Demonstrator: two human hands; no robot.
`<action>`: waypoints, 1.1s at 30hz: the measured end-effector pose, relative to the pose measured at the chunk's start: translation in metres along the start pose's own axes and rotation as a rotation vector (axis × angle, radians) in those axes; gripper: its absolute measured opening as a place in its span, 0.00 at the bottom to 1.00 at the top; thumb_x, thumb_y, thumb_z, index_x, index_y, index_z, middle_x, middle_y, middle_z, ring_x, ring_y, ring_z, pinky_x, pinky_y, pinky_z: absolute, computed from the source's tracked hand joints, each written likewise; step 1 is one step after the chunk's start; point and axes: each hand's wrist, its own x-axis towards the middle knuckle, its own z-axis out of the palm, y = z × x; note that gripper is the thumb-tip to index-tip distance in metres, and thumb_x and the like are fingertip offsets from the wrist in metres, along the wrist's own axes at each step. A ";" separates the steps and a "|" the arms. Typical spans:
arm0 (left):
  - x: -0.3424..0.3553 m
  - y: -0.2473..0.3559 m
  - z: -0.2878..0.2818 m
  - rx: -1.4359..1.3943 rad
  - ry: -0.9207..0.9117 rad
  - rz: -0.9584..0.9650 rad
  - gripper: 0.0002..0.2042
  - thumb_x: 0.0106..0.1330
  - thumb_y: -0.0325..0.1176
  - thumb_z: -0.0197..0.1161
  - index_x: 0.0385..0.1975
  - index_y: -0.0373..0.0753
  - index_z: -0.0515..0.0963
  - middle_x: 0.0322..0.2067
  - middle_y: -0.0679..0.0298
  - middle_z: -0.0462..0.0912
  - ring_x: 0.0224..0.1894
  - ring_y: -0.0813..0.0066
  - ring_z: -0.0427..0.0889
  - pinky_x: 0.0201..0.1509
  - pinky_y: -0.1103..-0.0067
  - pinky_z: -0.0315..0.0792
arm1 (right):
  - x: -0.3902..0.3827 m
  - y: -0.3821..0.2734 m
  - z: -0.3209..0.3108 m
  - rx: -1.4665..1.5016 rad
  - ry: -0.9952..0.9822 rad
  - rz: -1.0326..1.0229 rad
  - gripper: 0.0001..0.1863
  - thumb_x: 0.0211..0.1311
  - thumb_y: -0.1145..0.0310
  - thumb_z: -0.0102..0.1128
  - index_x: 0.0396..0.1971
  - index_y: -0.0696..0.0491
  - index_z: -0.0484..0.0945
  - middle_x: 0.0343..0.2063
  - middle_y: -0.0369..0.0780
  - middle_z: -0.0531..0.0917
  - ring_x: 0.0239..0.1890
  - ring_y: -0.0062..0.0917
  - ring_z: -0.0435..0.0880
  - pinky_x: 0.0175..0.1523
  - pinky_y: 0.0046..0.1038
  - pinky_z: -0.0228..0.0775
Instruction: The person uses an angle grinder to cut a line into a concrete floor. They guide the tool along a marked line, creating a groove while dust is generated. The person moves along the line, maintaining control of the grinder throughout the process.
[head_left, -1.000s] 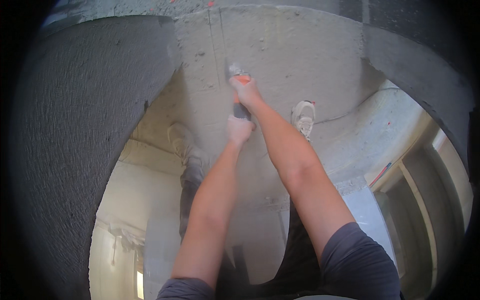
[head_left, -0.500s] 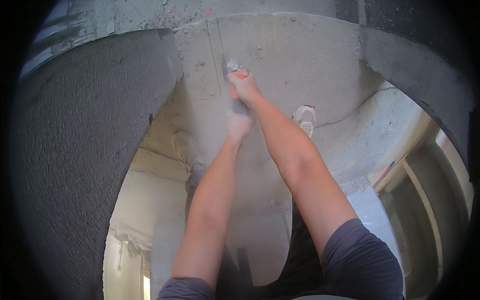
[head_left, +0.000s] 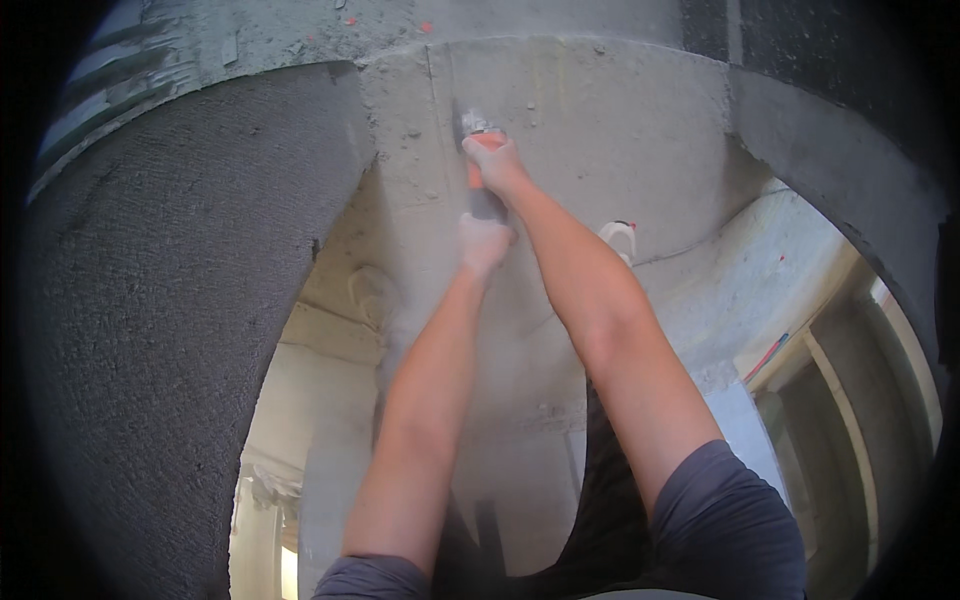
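Note:
An orange-red angle grinder (head_left: 476, 178) with a dark rear body is held at arm's length over the grey concrete floor. My right hand (head_left: 497, 165) is closed round its front part, just behind the metal head (head_left: 475, 122). Lower down, my left hand (head_left: 485, 243) wraps the rear end. The disc is mostly lost in pale dust, and I cannot tell how deep it sits. A thin straight groove (head_left: 432, 75) runs along the concrete to the left of the head. Dust coats both hands.
A rough dark grey wall (head_left: 180, 280) rises close on the left. My shoes, one on the right (head_left: 620, 240) and one blurred by dust on the left (head_left: 368, 295), stand either side. A thin cable (head_left: 690, 245) lies along the floor at right. Loose debris (head_left: 230, 48) lies at the far left.
Both hands and the grinder have moved a little farther from me along the floor. Dust hides more of the left shoe and the grooves. The view has shifted slightly.

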 end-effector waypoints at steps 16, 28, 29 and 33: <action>0.018 0.080 -0.009 0.048 0.040 -0.038 0.17 0.47 0.22 0.69 0.40 0.29 0.79 0.30 0.59 0.81 0.24 0.68 0.79 0.24 0.66 0.71 | 0.009 -0.101 -0.010 -0.079 -0.100 0.077 0.56 0.66 0.41 0.75 0.77 0.66 0.57 0.63 0.56 0.83 0.59 0.41 0.89 0.63 0.41 0.80; -0.010 -0.001 -0.005 0.015 -0.001 -0.048 0.20 0.51 0.20 0.69 0.46 0.33 0.77 0.32 0.63 0.79 0.25 0.69 0.76 0.24 0.68 0.70 | -0.050 -0.046 -0.012 -0.033 -0.021 0.151 0.28 0.71 0.52 0.74 0.58 0.59 0.80 0.45 0.44 0.88 0.44 0.27 0.88 0.50 0.35 0.83; -0.015 -0.011 -0.005 0.012 0.012 -0.022 0.14 0.51 0.21 0.70 0.39 0.34 0.78 0.29 0.64 0.78 0.22 0.71 0.74 0.22 0.69 0.68 | -0.053 -0.038 -0.013 -0.030 -0.025 0.155 0.26 0.72 0.52 0.73 0.56 0.58 0.81 0.44 0.44 0.88 0.43 0.26 0.88 0.49 0.34 0.83; -0.030 -0.072 0.003 0.196 0.062 -0.112 0.10 0.52 0.24 0.71 0.33 0.33 0.79 0.25 0.64 0.79 0.20 0.72 0.75 0.21 0.68 0.67 | -0.058 0.031 -0.023 0.077 -0.273 0.073 0.35 0.68 0.48 0.74 0.63 0.59 0.76 0.47 0.46 0.88 0.40 0.32 0.90 0.50 0.36 0.82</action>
